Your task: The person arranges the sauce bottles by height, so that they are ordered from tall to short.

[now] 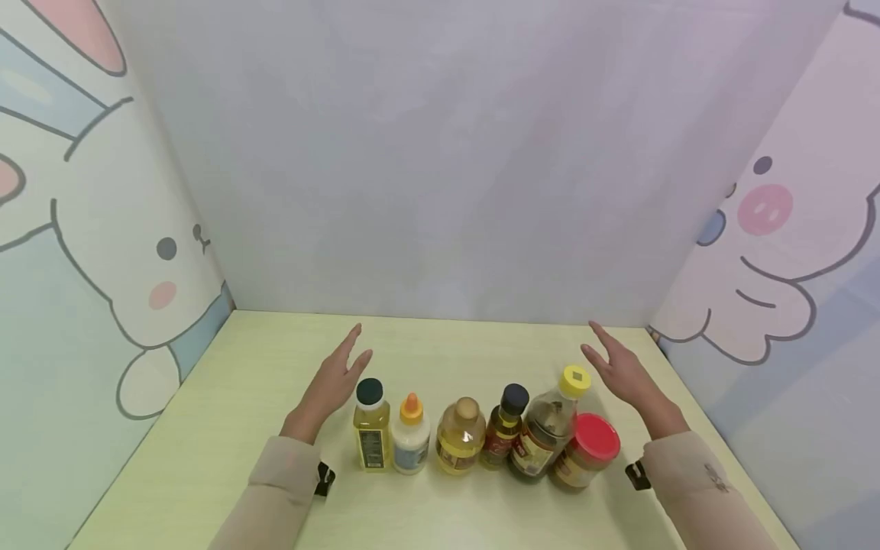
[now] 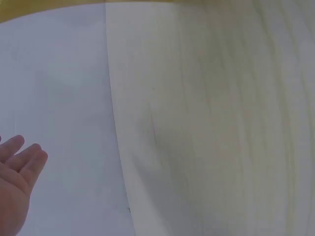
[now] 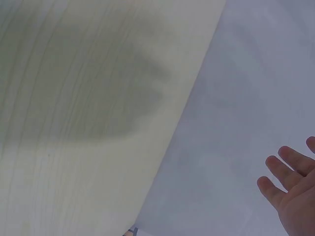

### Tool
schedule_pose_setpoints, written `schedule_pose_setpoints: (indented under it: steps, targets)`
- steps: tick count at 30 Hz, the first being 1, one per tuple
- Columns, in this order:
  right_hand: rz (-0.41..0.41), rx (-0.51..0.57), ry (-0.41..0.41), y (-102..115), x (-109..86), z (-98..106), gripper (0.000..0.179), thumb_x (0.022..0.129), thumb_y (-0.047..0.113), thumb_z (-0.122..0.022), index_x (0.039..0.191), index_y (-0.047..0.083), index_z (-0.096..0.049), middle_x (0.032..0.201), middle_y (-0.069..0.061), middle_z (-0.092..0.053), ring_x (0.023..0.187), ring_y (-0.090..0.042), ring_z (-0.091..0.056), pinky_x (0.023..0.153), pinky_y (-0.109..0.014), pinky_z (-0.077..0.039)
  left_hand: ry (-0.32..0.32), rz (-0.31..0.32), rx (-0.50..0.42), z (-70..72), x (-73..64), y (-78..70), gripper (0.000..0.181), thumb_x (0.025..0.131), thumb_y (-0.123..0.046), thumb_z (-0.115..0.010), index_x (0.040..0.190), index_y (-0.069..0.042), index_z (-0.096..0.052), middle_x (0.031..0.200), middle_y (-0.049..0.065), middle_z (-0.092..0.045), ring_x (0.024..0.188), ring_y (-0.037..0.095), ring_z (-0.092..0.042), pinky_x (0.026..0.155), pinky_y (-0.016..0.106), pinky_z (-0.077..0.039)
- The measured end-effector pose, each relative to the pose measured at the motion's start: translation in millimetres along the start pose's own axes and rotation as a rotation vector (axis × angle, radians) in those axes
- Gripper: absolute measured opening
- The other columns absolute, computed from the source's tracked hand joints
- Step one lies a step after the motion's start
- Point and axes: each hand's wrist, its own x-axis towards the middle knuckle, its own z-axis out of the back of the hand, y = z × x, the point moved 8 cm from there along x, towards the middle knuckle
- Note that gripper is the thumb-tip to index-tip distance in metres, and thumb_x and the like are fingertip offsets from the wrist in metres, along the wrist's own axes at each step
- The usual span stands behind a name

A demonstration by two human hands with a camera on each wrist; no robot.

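Note:
A row of bottles and a jar stands on the table, between my two hands. From the left come a dark-capped bottle of yellow oil (image 1: 372, 435), a white bottle with an orange nozzle (image 1: 411, 439), a round cork-coloured-top bottle (image 1: 461, 439), a small black-capped bottle (image 1: 503, 431), a yellow-capped bottle of dark liquid (image 1: 543, 435), which leans, and a red-lidded jar (image 1: 584, 454), tilted too. My left hand (image 1: 331, 388) hovers beside the oil bottle, fingers extended, holding nothing. On the other side my right hand (image 1: 624, 374) is raised near the yellow cap, likewise holding nothing.
The pale wood-grain table (image 1: 172, 473) meets a plain grey back wall (image 1: 440, 168). Side walls carry a cartoon rabbit (image 1: 137, 260) at left and a cartoon pig-nosed animal (image 1: 791, 252) at right. Both wrists wear dark straps below the sleeves.

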Motion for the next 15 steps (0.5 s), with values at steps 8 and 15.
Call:
schedule_pose_setpoints:
  steps: [8,15]
  targets:
    - [0.039,0.070,-0.049,12.9,-6.2,8.9,0.057,0.106,0.028,-0.045,0.149,-0.005,-0.028,0.144,-0.033,-0.036,0.126,-0.052,-0.039,0.099,-0.068,-0.031,-0.085,-0.075,-0.141,8.7,-7.8,-11.0,0.057,0.106,-0.035,-0.043,0.151,-0.004,-0.030,0.147,0.018,-0.042,0.130,0.037,-0.045,0.101,0.055,-0.039]
    - [0.053,0.132,-0.058,24.8,-13.6,13.0,0.054,0.107,0.030,-0.041,0.148,-0.003,-0.031,0.141,-0.029,-0.043,0.122,-0.051,-0.045,0.096,-0.067,-0.035,-0.133,-0.150,-0.248,15.1,-18.1,-28.9,0.045,0.107,-0.024,-0.043,0.147,-0.004,-0.037,0.139,0.016,-0.052,0.120,0.032,-0.055,0.099,0.050,-0.043]
